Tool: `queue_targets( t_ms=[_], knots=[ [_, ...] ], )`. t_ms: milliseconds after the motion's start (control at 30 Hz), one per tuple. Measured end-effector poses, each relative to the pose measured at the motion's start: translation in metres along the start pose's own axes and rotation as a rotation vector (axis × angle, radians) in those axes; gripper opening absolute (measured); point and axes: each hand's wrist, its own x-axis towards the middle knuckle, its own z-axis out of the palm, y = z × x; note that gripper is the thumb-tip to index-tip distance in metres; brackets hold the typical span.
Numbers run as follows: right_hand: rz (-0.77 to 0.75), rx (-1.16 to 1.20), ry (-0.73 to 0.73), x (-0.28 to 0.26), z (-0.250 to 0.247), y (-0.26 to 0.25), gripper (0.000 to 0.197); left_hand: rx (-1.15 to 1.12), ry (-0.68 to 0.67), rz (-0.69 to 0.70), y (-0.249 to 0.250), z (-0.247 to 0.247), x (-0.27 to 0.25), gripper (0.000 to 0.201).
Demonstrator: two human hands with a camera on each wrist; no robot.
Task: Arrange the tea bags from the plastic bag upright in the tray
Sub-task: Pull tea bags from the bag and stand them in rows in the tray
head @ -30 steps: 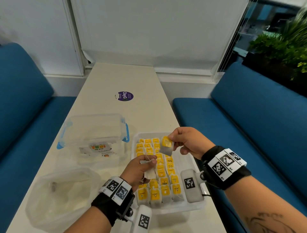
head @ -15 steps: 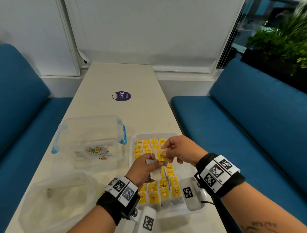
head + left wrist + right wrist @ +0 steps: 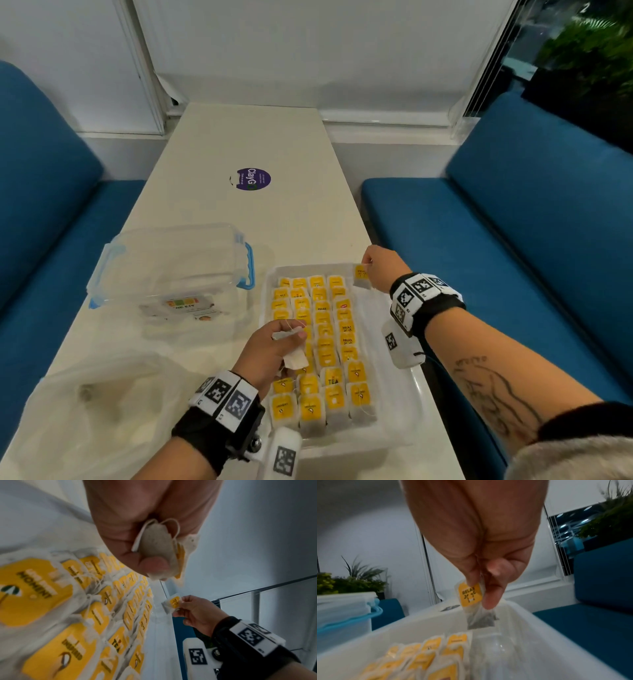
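A white tray (image 3: 400, 383) near the table's front right holds several rows of upright tea bags (image 3: 322, 346) with yellow tags. My right hand (image 3: 380, 270) pinches one yellow-tagged tea bag (image 3: 361, 277) by its top, hanging over the tray's far right corner (image 3: 513, 615), where the floor is bare; the bag (image 3: 476, 605) reads "RELAX". My left hand (image 3: 274, 346) hovers over the tray's left rows and grips a small bunch of tea bags (image 3: 164, 553), their white edges (image 3: 294, 358) sticking out. The crumpled clear plastic bag (image 3: 89, 411) lies at the front left.
A clear plastic box (image 3: 171, 270) with blue clips stands left of the tray. A round purple sticker (image 3: 253, 179) lies further up the cream table (image 3: 260, 137). Blue bench seats (image 3: 479, 240) flank both sides. The tray's right column (image 3: 380, 342) has bare floor.
The hands met over the tray's middle half a second ago. Since then my right hand has carried one tea bag to the far right corner, while the left has stayed with its bunch.
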Motion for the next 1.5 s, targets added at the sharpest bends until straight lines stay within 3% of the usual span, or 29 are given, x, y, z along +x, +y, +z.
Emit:
queue_targets(
  t_ms=[267,400,433,500,567,700,933,1033,1200,1500],
  knots=[
    [0.019,-0.281,-0.248,0.039,0.025,-0.009,0.036,0.001,0.034,-0.016,-0.005,-0.009,0.005,0.006],
    [0.106,-0.375,-0.309,0.113,0.075,0.027,0.071,-0.001,0.035,-0.021,-0.005,-0.009,0.006,0.007],
    [0.137,-0.355,-0.313,0.11,0.073,0.024,0.069,-0.001,0.035,-0.023,-0.006,-0.009,0.007,0.008],
    [0.119,-0.274,-0.263,0.062,0.044,-0.005,0.048,-0.003,0.034,-0.029,-0.006,-0.009,0.007,0.01],
    [0.108,-0.222,-0.182,0.047,0.037,-0.011,0.032,-0.007,0.031,-0.036,-0.005,-0.009,0.007,0.012],
    [0.16,-0.136,-0.099,0.044,0.041,-0.003,0.028,-0.005,0.034,-0.046,-0.005,-0.009,0.008,0.02],
    [0.088,-0.121,0.082,0.034,0.037,-0.002,0.023,-0.01,0.028,-0.051,-0.005,-0.009,0.008,0.01],
    [0.064,-0.152,0.03,0.035,0.033,-0.003,0.02,-0.02,0.026,-0.044,-0.004,-0.01,0.008,0.007],
    [0.052,-0.215,-0.189,0.042,0.038,-0.005,0.028,-0.022,0.023,-0.039,-0.004,-0.009,0.007,0.009],
    [0.047,-0.125,-0.19,0.038,0.032,0.0,0.033,-0.027,0.025,-0.04,-0.003,-0.009,0.006,0.004]
  ],
)
